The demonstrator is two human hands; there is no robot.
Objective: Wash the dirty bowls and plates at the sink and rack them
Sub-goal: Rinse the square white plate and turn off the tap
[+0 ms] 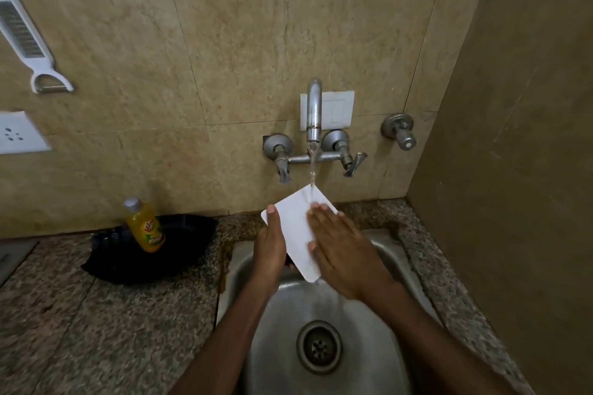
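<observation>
Now I hold the white plate [296,228] tilted over the sink's [394,253] back edge under the tap [313,109] stream, left hand [269,253] clamped on its edge, right hand [345,253] flat on its face.

Plate [296,231] over sink [378,253], bottle [146,226] seemingly on tray [179,253] left.

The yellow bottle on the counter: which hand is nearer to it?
Left. The left hand grips the white plate at its edge facing the yellow bottle; the right hand lies flat on the plate's far side.
</observation>
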